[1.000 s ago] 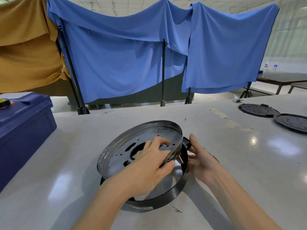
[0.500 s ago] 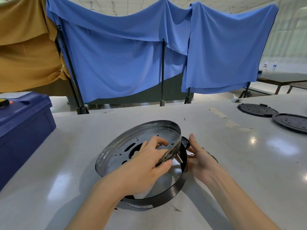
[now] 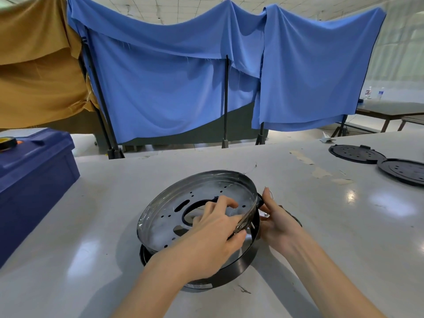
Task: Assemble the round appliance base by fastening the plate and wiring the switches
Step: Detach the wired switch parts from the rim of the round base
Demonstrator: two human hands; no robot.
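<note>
**Plate tilted over base ring: little changed**

Metal plate (image 3: 183,203) tilted as before, left edge down in black base ring (image 3: 238,269), mid-table. Left hand (image 3: 211,239) still pinching near-right rim. Right hand (image 3: 277,223) against ring's right wall; grasp indiscernible, fingertips hidden. White table (image 3: 344,237); blue cloth screens (image 3: 172,76) behind; black discs (image 3: 355,153) far right, one cropped.

Items counted were one metal plate (image 3: 165,214), one black ring (image 3: 239,265), two black discs (image 3: 356,153) (image 3: 403,171), one blue crate (image 3: 34,177) — plus one left hand (image 3: 211,236) and one right hand (image 3: 278,224).
</note>
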